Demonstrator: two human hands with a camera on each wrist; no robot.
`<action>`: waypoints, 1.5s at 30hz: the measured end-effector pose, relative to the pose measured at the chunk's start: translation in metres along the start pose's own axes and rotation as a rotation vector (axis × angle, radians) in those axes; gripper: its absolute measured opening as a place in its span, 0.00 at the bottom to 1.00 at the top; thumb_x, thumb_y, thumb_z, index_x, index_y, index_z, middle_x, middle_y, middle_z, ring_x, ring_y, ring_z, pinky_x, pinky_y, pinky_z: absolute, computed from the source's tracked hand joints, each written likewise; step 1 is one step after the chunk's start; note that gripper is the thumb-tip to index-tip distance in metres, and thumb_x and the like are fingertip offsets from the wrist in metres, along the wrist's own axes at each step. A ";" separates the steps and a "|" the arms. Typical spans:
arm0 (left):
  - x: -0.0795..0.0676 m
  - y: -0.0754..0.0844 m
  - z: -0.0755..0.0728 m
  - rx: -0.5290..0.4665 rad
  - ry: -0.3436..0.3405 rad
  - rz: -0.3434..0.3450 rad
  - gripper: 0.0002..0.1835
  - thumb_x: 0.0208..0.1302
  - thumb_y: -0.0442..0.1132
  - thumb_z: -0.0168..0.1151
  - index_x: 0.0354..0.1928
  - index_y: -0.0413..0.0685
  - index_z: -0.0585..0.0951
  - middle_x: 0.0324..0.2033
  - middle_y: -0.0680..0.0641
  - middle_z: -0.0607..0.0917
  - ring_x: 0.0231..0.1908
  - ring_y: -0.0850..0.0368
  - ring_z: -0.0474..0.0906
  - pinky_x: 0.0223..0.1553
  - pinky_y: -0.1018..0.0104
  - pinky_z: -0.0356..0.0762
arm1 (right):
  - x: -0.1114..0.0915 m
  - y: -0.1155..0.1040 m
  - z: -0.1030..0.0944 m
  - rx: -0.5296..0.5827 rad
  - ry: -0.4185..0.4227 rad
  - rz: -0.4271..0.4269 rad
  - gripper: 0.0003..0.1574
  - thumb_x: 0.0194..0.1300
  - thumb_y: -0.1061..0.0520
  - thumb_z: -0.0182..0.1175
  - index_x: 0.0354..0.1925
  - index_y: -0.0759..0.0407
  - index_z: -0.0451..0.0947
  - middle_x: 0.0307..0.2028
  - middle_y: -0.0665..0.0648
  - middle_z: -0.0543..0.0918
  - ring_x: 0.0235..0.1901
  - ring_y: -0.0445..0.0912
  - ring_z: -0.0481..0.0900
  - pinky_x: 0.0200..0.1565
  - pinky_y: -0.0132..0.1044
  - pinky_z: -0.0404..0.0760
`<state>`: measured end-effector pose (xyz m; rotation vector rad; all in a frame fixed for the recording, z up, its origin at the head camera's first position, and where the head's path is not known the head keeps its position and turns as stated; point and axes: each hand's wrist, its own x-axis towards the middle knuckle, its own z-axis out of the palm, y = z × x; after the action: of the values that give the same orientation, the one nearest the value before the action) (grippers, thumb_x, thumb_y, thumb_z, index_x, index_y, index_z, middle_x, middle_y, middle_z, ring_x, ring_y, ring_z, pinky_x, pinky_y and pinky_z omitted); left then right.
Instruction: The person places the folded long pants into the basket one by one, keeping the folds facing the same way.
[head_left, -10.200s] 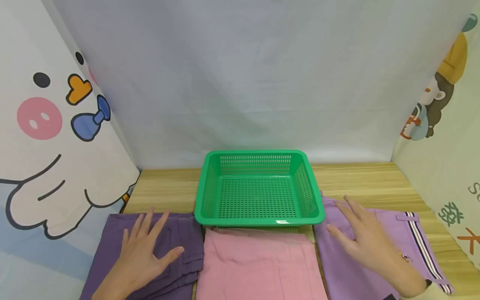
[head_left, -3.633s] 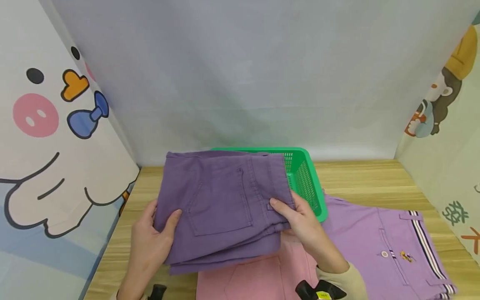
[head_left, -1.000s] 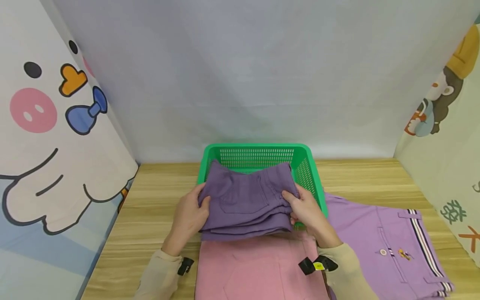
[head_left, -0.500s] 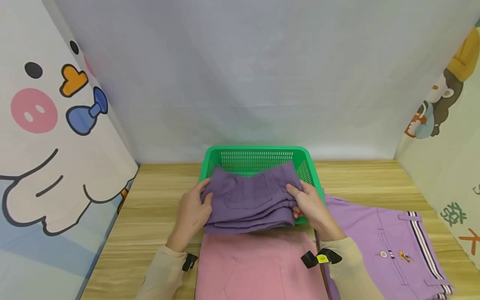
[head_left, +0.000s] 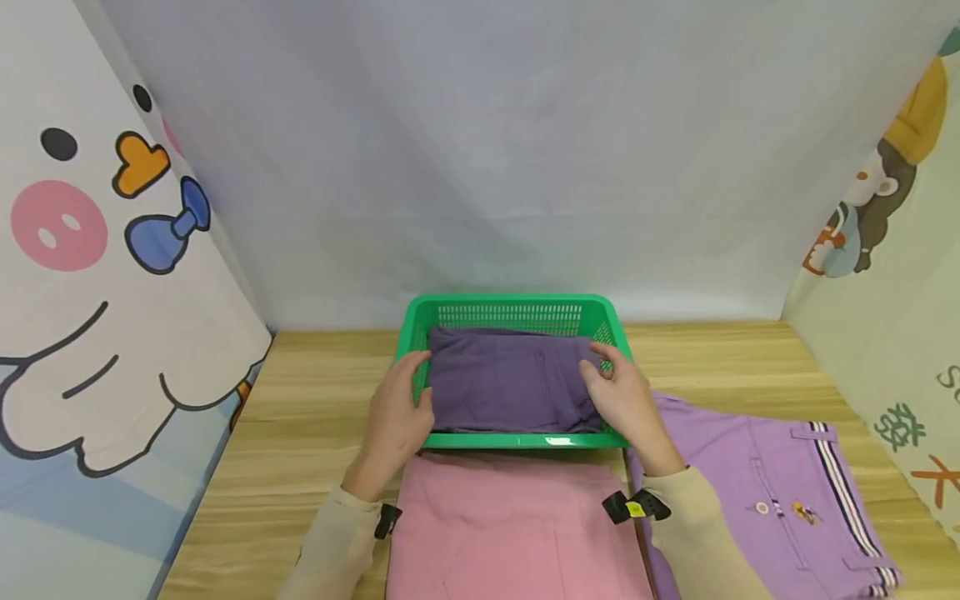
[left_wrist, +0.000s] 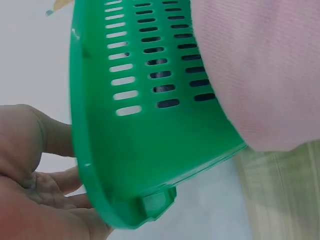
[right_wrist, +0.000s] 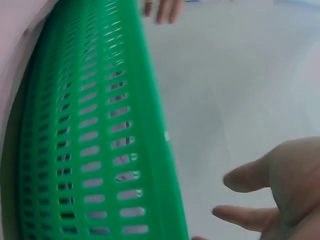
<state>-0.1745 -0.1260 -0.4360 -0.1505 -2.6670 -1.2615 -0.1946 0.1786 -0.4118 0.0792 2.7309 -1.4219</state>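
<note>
Folded dark purple trousers (head_left: 498,383) lie flat inside the green plastic basket (head_left: 517,440). My left hand (head_left: 393,421) is at the basket's left side, thumb and fingers apart, with nothing held. In the left wrist view that hand (left_wrist: 35,195) shows beyond the green rim (left_wrist: 82,125). My right hand (head_left: 624,404) hovers over the right end of the basket, fingers loosely bent beside the trousers. In the right wrist view, a gap shows between the thumb and fingers of this hand (right_wrist: 285,192), which is apart from the perforated basket wall (right_wrist: 90,135).
Folded pink trousers (head_left: 517,525) lie directly in front of the basket. Light purple trousers (head_left: 720,467) with a striped waistband lie to the right, partly under my right sleeve (head_left: 693,533). Bare wooden tabletop (head_left: 300,417) shows on the left. A pale curtain (head_left: 510,167) hangs behind.
The dark purple trousers, held by both hands above the basket's front edge half a second ago, have gone down into it. Both hands have let go and parted slightly from them.
</note>
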 end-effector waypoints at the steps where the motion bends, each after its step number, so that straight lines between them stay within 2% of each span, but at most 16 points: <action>1: -0.001 0.000 -0.001 0.000 0.013 0.009 0.27 0.74 0.28 0.59 0.73 0.39 0.74 0.72 0.35 0.76 0.71 0.35 0.74 0.69 0.37 0.75 | -0.002 -0.002 0.001 -0.032 0.025 -0.022 0.34 0.82 0.49 0.52 0.79 0.60 0.66 0.75 0.71 0.70 0.61 0.66 0.78 0.56 0.58 0.81; 4: -0.003 0.001 -0.006 -0.011 0.036 0.019 0.27 0.73 0.32 0.62 0.72 0.40 0.75 0.72 0.36 0.76 0.74 0.36 0.71 0.73 0.38 0.70 | -0.010 -0.007 0.003 -0.064 0.080 -0.084 0.32 0.81 0.50 0.53 0.76 0.61 0.71 0.73 0.71 0.72 0.66 0.66 0.73 0.58 0.62 0.77; 7: -0.010 0.000 -0.011 -0.029 0.040 0.026 0.27 0.72 0.34 0.65 0.72 0.42 0.76 0.69 0.38 0.79 0.67 0.36 0.77 0.67 0.39 0.76 | -0.022 -0.008 0.006 -0.029 0.085 -0.132 0.29 0.82 0.52 0.54 0.74 0.60 0.73 0.72 0.69 0.74 0.67 0.64 0.74 0.58 0.61 0.80; 9: -0.015 -0.001 -0.014 -0.051 0.033 0.028 0.29 0.71 0.34 0.66 0.73 0.43 0.75 0.69 0.38 0.79 0.65 0.36 0.77 0.64 0.39 0.78 | -0.029 -0.006 0.010 0.004 0.122 -0.189 0.26 0.81 0.55 0.56 0.71 0.61 0.76 0.71 0.67 0.75 0.68 0.63 0.75 0.58 0.58 0.83; 11: -0.023 -0.003 -0.019 -0.060 0.021 0.017 0.32 0.72 0.35 0.66 0.75 0.42 0.72 0.70 0.37 0.77 0.65 0.35 0.76 0.63 0.39 0.79 | -0.038 -0.001 0.015 0.013 0.185 -0.276 0.22 0.80 0.58 0.58 0.67 0.62 0.80 0.70 0.65 0.77 0.66 0.61 0.77 0.56 0.53 0.84; 16: -0.045 -0.011 -0.032 -0.060 -0.006 -0.050 0.39 0.73 0.37 0.66 0.81 0.39 0.62 0.75 0.34 0.70 0.74 0.34 0.68 0.68 0.36 0.76 | -0.060 0.019 0.021 -0.020 0.410 -0.499 0.14 0.72 0.68 0.63 0.53 0.65 0.87 0.64 0.63 0.84 0.56 0.56 0.83 0.50 0.29 0.80; 18: -0.054 -0.014 -0.034 -0.065 -0.018 -0.075 0.40 0.73 0.37 0.66 0.81 0.39 0.60 0.76 0.33 0.69 0.74 0.34 0.67 0.68 0.36 0.75 | -0.066 0.026 0.019 -0.002 0.482 -0.556 0.14 0.69 0.72 0.63 0.49 0.66 0.88 0.61 0.63 0.86 0.55 0.52 0.84 0.50 0.21 0.76; 20: -0.061 -0.017 -0.035 -0.082 -0.043 -0.100 0.41 0.73 0.37 0.67 0.81 0.38 0.59 0.76 0.33 0.68 0.74 0.34 0.67 0.70 0.35 0.74 | -0.071 0.033 0.015 0.037 0.521 -0.569 0.15 0.68 0.75 0.62 0.48 0.67 0.88 0.59 0.64 0.87 0.58 0.45 0.83 0.51 0.18 0.76; 23: -0.074 -0.020 -0.032 -0.092 -0.089 -0.112 0.42 0.72 0.37 0.68 0.80 0.35 0.59 0.74 0.31 0.70 0.73 0.32 0.68 0.71 0.34 0.72 | -0.080 0.043 0.008 0.109 0.521 -0.473 0.16 0.69 0.74 0.60 0.52 0.68 0.86 0.60 0.65 0.86 0.58 0.33 0.80 0.48 0.17 0.78; 27: -0.087 -0.024 -0.027 -0.099 -0.178 -0.138 0.46 0.73 0.39 0.68 0.82 0.33 0.53 0.74 0.27 0.68 0.73 0.28 0.67 0.72 0.32 0.69 | -0.093 0.055 0.001 0.143 0.437 -0.185 0.19 0.76 0.65 0.61 0.62 0.62 0.82 0.58 0.60 0.85 0.44 0.25 0.80 0.31 0.24 0.79; 30: -0.093 -0.027 -0.026 -0.100 -0.230 -0.185 0.50 0.74 0.42 0.66 0.84 0.35 0.46 0.76 0.25 0.64 0.74 0.25 0.66 0.70 0.30 0.71 | -0.100 0.062 -0.002 0.130 0.383 -0.027 0.21 0.77 0.58 0.62 0.65 0.56 0.81 0.45 0.55 0.90 0.30 0.30 0.80 0.23 0.32 0.77; 34: -0.100 -0.030 -0.024 -0.069 -0.261 -0.232 0.52 0.73 0.46 0.67 0.84 0.33 0.45 0.74 0.24 0.68 0.69 0.28 0.73 0.64 0.33 0.78 | -0.106 0.071 0.000 0.169 0.380 0.037 0.23 0.79 0.56 0.61 0.68 0.51 0.77 0.27 0.47 0.87 0.21 0.41 0.81 0.24 0.34 0.79; 36: -0.105 -0.033 -0.021 -0.077 -0.282 -0.236 0.51 0.72 0.45 0.68 0.82 0.31 0.49 0.71 0.25 0.72 0.65 0.32 0.79 0.61 0.37 0.81 | -0.109 0.074 0.004 0.186 0.358 0.033 0.24 0.80 0.57 0.59 0.70 0.52 0.74 0.37 0.42 0.87 0.25 0.40 0.83 0.26 0.34 0.82; 38: -0.110 -0.034 -0.018 -0.090 -0.302 -0.234 0.49 0.71 0.45 0.70 0.81 0.30 0.53 0.68 0.28 0.77 0.61 0.37 0.83 0.60 0.41 0.83 | -0.113 0.077 0.009 0.205 0.317 0.020 0.27 0.80 0.58 0.58 0.73 0.55 0.69 0.51 0.47 0.85 0.29 0.37 0.84 0.26 0.35 0.83; 41: -0.115 -0.037 -0.013 -0.112 -0.315 -0.219 0.45 0.70 0.45 0.72 0.78 0.31 0.60 0.66 0.31 0.80 0.60 0.41 0.84 0.61 0.43 0.82 | -0.119 0.082 0.017 0.197 0.215 0.039 0.33 0.81 0.57 0.57 0.78 0.58 0.60 0.69 0.57 0.73 0.33 0.33 0.83 0.26 0.36 0.83; 45: -0.118 -0.040 -0.011 -0.081 -0.306 -0.238 0.47 0.70 0.47 0.72 0.79 0.30 0.59 0.63 0.34 0.82 0.58 0.43 0.85 0.60 0.43 0.83 | -0.126 0.086 0.023 0.118 0.066 0.119 0.42 0.80 0.52 0.60 0.81 0.59 0.53 0.73 0.68 0.70 0.33 0.35 0.83 0.26 0.36 0.82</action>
<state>-0.0642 -0.1613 -0.4842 -0.0400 -2.9645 -1.5302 -0.0617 0.2069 -0.4850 0.2939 2.6402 -1.5725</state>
